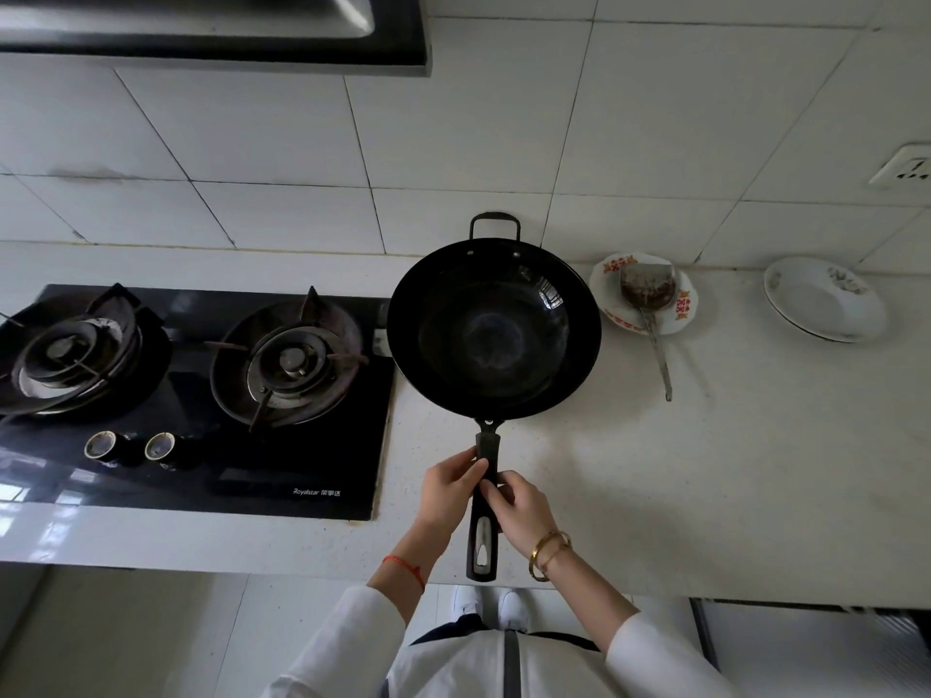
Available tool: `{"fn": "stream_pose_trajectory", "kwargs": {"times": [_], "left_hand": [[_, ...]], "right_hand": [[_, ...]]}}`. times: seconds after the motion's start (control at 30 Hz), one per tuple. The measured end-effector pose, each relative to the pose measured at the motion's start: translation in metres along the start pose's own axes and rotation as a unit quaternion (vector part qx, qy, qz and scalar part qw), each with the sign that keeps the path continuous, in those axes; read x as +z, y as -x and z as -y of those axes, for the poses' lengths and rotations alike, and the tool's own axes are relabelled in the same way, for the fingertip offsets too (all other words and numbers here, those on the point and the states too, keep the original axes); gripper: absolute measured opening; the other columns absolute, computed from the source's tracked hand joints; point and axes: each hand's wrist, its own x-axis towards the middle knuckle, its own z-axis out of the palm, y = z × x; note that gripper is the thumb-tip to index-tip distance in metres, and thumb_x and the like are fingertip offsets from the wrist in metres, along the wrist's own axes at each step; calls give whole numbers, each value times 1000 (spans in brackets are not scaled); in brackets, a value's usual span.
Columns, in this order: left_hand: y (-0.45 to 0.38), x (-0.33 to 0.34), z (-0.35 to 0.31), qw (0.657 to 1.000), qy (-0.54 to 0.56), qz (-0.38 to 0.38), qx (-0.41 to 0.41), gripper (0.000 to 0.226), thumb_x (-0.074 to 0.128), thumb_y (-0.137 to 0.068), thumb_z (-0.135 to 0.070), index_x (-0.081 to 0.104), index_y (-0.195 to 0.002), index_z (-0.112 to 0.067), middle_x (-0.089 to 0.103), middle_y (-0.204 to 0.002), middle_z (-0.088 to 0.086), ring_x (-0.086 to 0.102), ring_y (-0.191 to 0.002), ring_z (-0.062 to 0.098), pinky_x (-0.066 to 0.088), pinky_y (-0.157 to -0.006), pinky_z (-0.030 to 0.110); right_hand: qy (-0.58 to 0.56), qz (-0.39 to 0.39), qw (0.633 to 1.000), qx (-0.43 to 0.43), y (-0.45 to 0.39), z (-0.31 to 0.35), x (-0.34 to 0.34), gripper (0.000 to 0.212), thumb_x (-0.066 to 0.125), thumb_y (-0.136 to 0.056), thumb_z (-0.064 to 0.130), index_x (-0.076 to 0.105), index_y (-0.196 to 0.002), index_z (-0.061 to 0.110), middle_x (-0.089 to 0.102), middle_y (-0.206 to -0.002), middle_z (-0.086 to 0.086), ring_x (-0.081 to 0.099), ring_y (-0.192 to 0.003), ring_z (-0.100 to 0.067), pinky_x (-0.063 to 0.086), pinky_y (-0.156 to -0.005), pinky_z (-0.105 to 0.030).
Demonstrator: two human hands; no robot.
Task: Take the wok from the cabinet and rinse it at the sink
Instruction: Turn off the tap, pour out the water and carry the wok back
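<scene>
A black wok [493,335] sits on the pale countertop [730,471] just right of the gas stove, its long black handle pointing toward me and a small loop handle at the far rim. My left hand [448,491] grips the long handle from the left, thumb on top. My right hand [519,506] holds the same handle from the right, a little nearer to me. The wok's inside looks dark and bare. No sink or cabinet shows in the head view.
A black two-burner gas stove [191,390] fills the counter's left. Right of the wok a patterned plate [680,309] carries a metal spatula [650,304]. Further right stands a white dish [821,299]. A range hood [211,27] hangs upper left; tiled wall behind.
</scene>
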Motion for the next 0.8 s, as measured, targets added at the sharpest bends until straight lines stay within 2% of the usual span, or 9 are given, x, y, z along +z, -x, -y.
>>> {"fn": "stream_pose_trajectory", "kwargs": {"times": [0.1,0.2,0.43,0.53,0.6,0.7,0.8], "left_hand": [[1,1,0,1000,3,-1,2,29,60,-94,-12,67,-122,-9,76,-98,4,72,-94,16,57,-86,27],[1,3,0,1000,5,-2,5,28,60,-94,-11,67,-121,-10,76,-97,3,72,-91,13,57,-81,22],[1,6,0,1000,-5,-7,5,29,59,-94,-10,67,-121,-10,75,-97,3,72,-89,11,56,-78,18],[1,6,0,999,-27,-9,13,29,60,-93,-12,67,-121,-12,75,-100,2,71,-96,14,56,-87,25],[1,6,0,999,-45,-14,20,29,60,-92,-13,68,-120,-15,75,-100,-2,71,-97,13,56,-91,30],[1,6,-1,997,-65,-22,24,29,61,-92,-13,69,-120,-17,75,-98,-4,71,-96,12,56,-90,30],[0,6,-3,997,-72,-22,26,29,61,-91,-13,69,-119,-16,75,-96,-4,71,-95,14,56,-89,31]], "right_hand": [[8,1,1000,-3,-3,-1,-1,13,56,-96,27,60,-93,15,61,-67,11,59,-59,-5,51,-55,-17],[17,-6,1000,-4,-2,-2,-2,19,56,-96,27,63,-97,9,59,-65,11,56,-56,-3,41,-47,-7],[22,-18,1000,3,-2,-3,-4,22,57,-95,28,64,-99,7,59,-66,13,55,-57,2,40,-46,-5],[31,-20,999,11,-2,-2,-6,26,58,-94,31,63,-99,6,61,-70,10,56,-60,-1,40,-47,-6],[34,-13,999,17,-2,-2,-7,28,58,-94,33,63,-99,6,63,-73,6,60,-62,-8,45,-52,-11],[37,-7,999,18,-2,-1,-7,27,57,-94,33,62,-99,7,65,-77,2,62,-68,-15,53,-62,-25],[41,-4,999,14,-2,0,-8,28,57,-95,34,62,-101,7,65,-79,1,62,-69,-15,53,-61,-24]]}}
